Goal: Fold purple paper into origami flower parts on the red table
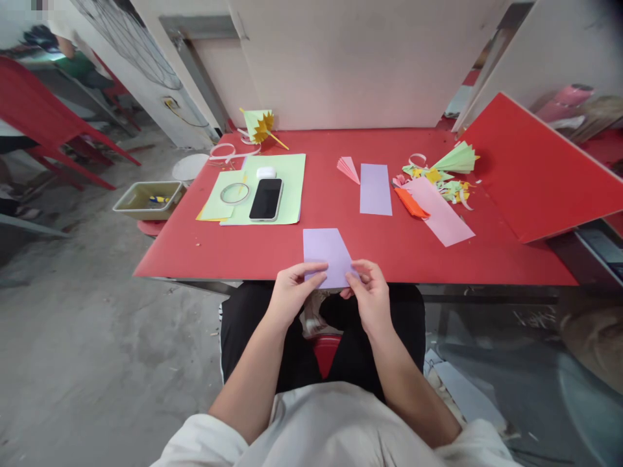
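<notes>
A sheet of purple paper (325,250) lies at the front edge of the red table, its near end jutting toward my lap. My left hand (296,285) pinches its near left part between thumb and fingers. At the near right corner, my right hand (368,285) grips the same sheet, thumb on top and fingers partly under it. Just beyond lies a second purple paper strip (376,189). Beside that are a folded pink paper fan (348,168), an orange cutter (411,202) and a pink paper strip (445,217).
On the left, green paper sheets (292,188) carry a phone (266,199), a white case (266,172) and a tape roll (234,193). A paper umbrella (263,126) stands behind. Paper scraps (455,190) and a green fan (457,159) lie right, near a raised red board (545,168).
</notes>
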A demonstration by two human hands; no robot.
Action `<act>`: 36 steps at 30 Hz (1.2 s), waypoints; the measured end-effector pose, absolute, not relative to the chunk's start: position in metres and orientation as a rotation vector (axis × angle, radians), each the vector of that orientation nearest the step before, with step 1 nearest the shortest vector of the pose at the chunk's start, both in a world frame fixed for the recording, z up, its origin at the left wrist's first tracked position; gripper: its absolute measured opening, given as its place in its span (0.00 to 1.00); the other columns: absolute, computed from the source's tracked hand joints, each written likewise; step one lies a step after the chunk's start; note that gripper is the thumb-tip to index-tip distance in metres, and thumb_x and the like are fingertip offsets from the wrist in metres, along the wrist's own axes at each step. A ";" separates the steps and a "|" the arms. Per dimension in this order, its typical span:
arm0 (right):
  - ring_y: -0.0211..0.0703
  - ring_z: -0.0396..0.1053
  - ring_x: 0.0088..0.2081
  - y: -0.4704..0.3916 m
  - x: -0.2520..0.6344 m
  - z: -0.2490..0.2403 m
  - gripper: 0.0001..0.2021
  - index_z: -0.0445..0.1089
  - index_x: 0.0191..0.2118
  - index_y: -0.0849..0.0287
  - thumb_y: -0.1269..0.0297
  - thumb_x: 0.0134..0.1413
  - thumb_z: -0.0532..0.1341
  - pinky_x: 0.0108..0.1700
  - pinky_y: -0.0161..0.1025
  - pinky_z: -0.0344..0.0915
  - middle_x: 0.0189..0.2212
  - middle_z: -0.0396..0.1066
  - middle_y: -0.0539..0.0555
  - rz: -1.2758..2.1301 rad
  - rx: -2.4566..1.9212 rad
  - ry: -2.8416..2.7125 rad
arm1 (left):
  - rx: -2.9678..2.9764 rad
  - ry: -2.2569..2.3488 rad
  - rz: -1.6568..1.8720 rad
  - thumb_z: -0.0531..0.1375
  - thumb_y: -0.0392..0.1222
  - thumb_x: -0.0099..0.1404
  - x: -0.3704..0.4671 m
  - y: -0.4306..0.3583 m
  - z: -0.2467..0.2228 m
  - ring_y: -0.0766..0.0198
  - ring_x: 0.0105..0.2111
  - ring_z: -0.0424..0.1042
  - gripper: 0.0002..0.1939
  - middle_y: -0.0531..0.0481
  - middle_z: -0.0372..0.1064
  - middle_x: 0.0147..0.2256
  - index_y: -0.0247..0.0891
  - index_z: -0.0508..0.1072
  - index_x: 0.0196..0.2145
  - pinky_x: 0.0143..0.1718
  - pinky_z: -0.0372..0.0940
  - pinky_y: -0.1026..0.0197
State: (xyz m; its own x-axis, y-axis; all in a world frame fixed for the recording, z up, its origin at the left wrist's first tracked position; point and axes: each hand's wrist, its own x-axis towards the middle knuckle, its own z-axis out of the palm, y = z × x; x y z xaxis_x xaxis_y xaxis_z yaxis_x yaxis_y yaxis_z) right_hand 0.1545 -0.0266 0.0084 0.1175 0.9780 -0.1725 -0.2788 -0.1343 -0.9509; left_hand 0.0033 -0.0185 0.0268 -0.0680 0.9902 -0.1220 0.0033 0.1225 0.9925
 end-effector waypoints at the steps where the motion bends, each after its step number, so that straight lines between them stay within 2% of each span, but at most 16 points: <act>1: 0.33 0.68 0.20 -0.027 0.156 0.010 0.12 0.70 0.37 0.56 0.60 0.45 0.64 0.24 0.33 0.67 0.23 0.71 0.46 1.312 -1.200 -0.850 | 1.105 1.316 1.127 0.67 0.43 0.50 0.004 -0.019 0.028 0.60 0.38 0.74 0.13 0.48 0.76 0.35 0.38 0.78 0.35 0.41 0.67 0.60; 3: 0.35 0.70 0.22 -0.029 0.157 0.013 0.10 0.73 0.33 0.57 0.60 0.42 0.66 0.28 0.36 0.69 0.25 0.73 0.49 1.316 -1.222 -0.856 | 1.106 1.342 1.115 0.66 0.43 0.51 0.005 -0.020 0.029 0.60 0.37 0.74 0.12 0.49 0.77 0.35 0.39 0.78 0.35 0.41 0.68 0.60; 8: 0.39 0.73 0.27 -0.030 0.160 0.018 0.14 0.77 0.34 0.55 0.64 0.35 0.69 0.37 0.40 0.72 0.29 0.76 0.49 1.333 -1.234 -0.808 | 1.108 1.384 1.178 0.66 0.43 0.51 0.007 -0.023 0.030 0.61 0.36 0.74 0.12 0.49 0.77 0.34 0.39 0.78 0.34 0.39 0.69 0.62; 19: 0.41 0.73 0.27 -0.031 0.165 0.019 0.11 0.77 0.34 0.55 0.63 0.38 0.68 0.37 0.42 0.73 0.29 0.77 0.50 1.325 -1.244 -0.866 | 1.102 1.366 1.170 0.68 0.43 0.47 0.007 -0.026 0.040 0.58 0.37 0.74 0.16 0.48 0.76 0.36 0.38 0.78 0.36 0.38 0.70 0.61; 26: 0.46 0.73 0.40 -0.032 0.166 0.022 0.12 0.76 0.35 0.50 0.63 0.38 0.68 0.45 0.44 0.70 0.36 0.76 0.49 1.312 -1.224 -1.091 | 1.213 1.376 1.098 0.65 0.44 0.52 0.011 -0.029 0.036 0.58 0.37 0.75 0.13 0.48 0.76 0.36 0.38 0.78 0.36 0.42 0.70 0.59; 31: 0.45 0.73 0.35 -0.033 0.162 0.023 0.09 0.77 0.33 0.52 0.62 0.41 0.67 0.39 0.43 0.71 0.32 0.76 0.50 1.218 -1.276 -1.069 | 1.283 1.403 1.042 0.66 0.43 0.52 0.014 -0.031 0.035 0.58 0.34 0.76 0.12 0.49 0.77 0.33 0.39 0.78 0.36 0.39 0.71 0.58; 36: 0.42 0.73 0.29 -0.032 0.168 0.023 0.06 0.77 0.30 0.51 0.63 0.40 0.67 0.38 0.43 0.71 0.28 0.76 0.49 1.225 -1.272 -0.981 | 1.290 1.407 1.045 0.65 0.44 0.52 0.011 -0.030 0.038 0.58 0.36 0.76 0.11 0.49 0.77 0.34 0.39 0.79 0.35 0.39 0.70 0.59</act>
State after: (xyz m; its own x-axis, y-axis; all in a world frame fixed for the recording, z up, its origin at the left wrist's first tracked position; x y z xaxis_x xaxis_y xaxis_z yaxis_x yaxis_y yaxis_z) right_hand 0.1682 -0.0315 0.0229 0.1337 0.9849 -0.1103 -0.1074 -0.0962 -0.9895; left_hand 0.0108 -0.0299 0.0379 -0.0176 0.9962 -0.0854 0.2064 0.0872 0.9746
